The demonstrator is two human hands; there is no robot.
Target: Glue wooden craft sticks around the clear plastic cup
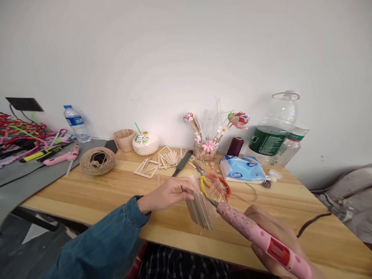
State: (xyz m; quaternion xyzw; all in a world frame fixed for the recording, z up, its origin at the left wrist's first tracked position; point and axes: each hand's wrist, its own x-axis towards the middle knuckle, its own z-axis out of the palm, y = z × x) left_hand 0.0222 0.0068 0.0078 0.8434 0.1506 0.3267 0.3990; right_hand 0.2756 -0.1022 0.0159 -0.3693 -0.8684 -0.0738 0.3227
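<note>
My left hand (170, 193), with a ring on one finger, pinches the edge of a panel of wooden craft sticks (197, 211) set side by side. The panel is held tilted above the near part of the table. In my right hand (271, 228) is a pink hot glue gun (252, 228), its body spotted with residue. Its dark nozzle points left and touches or hovers close to the panel's right side; I cannot tell which. Just behind lie scissors (222, 184) with red and yellow handles, partly hidden by a clear ribbed plastic piece (217, 190).
Behind the hands are loose craft sticks (171, 158), a dark green knife (183, 162), a flower holder (206, 151) and a tissue pack (242, 168). Twine (98, 161) and a second pink glue gun (62, 155) lie left. A large bottle (270, 135) stands right.
</note>
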